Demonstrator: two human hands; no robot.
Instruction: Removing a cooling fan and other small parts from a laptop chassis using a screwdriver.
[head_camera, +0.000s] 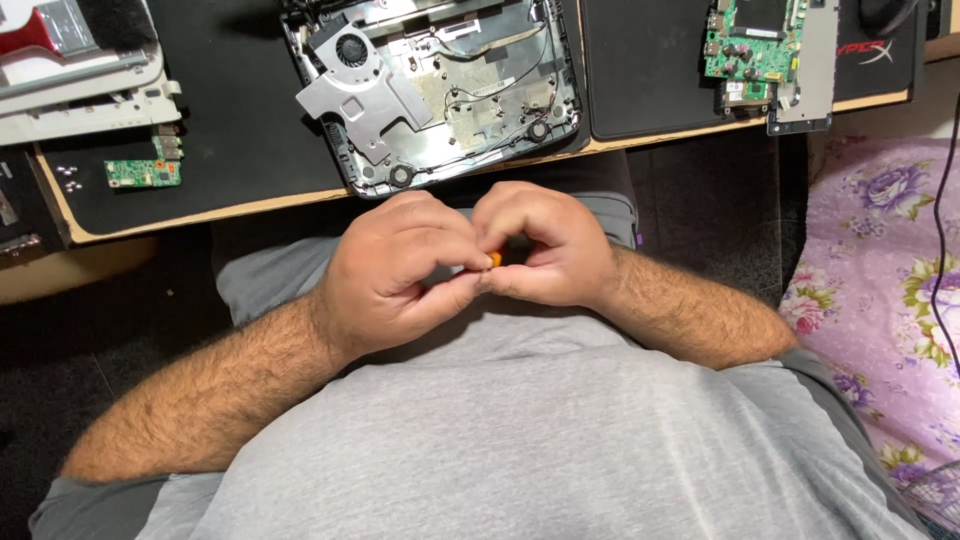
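Observation:
My left hand (395, 265) and my right hand (545, 245) meet in front of my grey shirt, fingers curled together around a small orange thing (495, 260). Only its tip shows between the fingertips; the rest is hidden. Both hands hover below the table edge, just in front of the opened laptop base (440, 90) with its fan (350, 48) and metal heat sink exposed.
A green circuit board (750, 45) with a grey metal strip lies on a black mat at the back right. A small green board (143, 173) and white plastic parts (80, 90) lie at the left. A flowered purple cloth (885, 290) lies at the right, crossed by a black cable.

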